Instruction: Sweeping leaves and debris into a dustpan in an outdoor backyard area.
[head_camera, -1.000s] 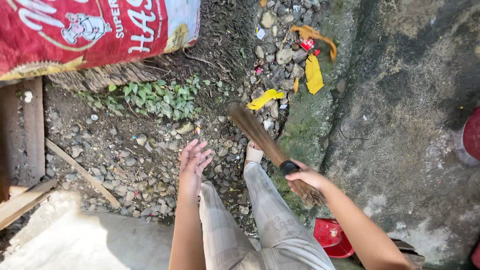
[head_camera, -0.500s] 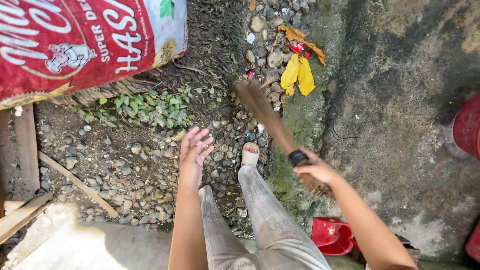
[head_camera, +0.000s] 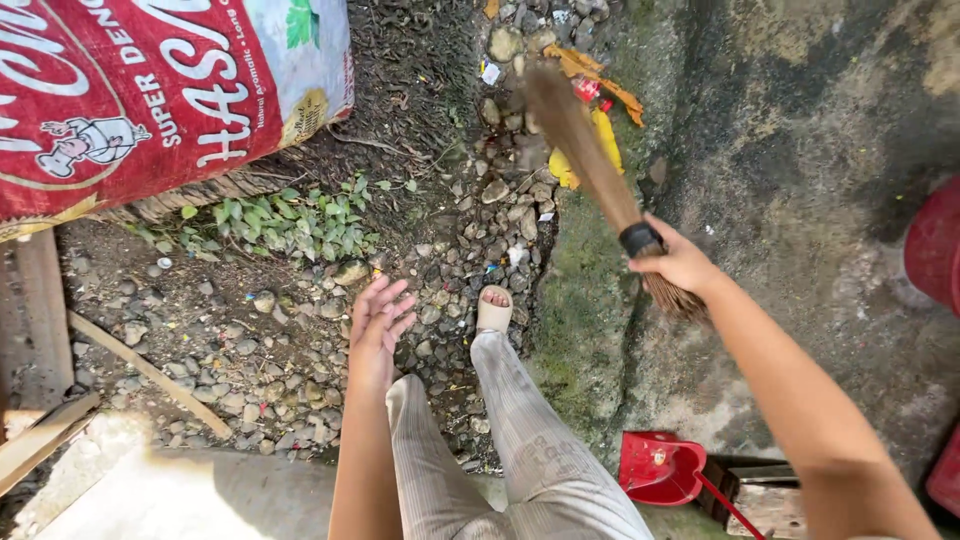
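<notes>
Striped grey trousers (head_camera: 520, 470) fill the bottom centre, ribbed fabric, one foot in a pale open-toe sandal (head_camera: 494, 310) set on loose gravel. Red plastic dustpan (head_camera: 660, 468) sits low right on the concrete, scoop-shaped, thin red handle running toward the bottom edge. Pale smooth slab (head_camera: 180, 495) at lower left, weathered wood planks (head_camera: 45, 330) along the left edge. Left hand (head_camera: 378, 325) hangs open at centre, fingers spread and straight, holding nothing, above rounded grey pebbles (head_camera: 280, 340). Right hand (head_camera: 680, 265) at right of centre is wrapped tight around a stick broom (head_camera: 590, 165): a bundle of thin brown stiff fibres, bound by a black band just beside the fingers, butt ends fraying out behind the wrist. Broom runs diagonally to the upper centre, its tip blurred over yellow and orange crumpled wrappers (head_camera: 590, 110) that lie where pebbles meet the mossy green edge of the concrete (head_camera: 800, 200). Concrete on the right is rough, stained dark, patchy. Small-leaved green weeds (head_camera: 280, 220) at left of centre, dark soil behind. Woven red and white sack (head_camera: 150, 90) bulges across the upper left. Red curved object (head_camera: 935, 250), partly cut off by the right edge.
</notes>
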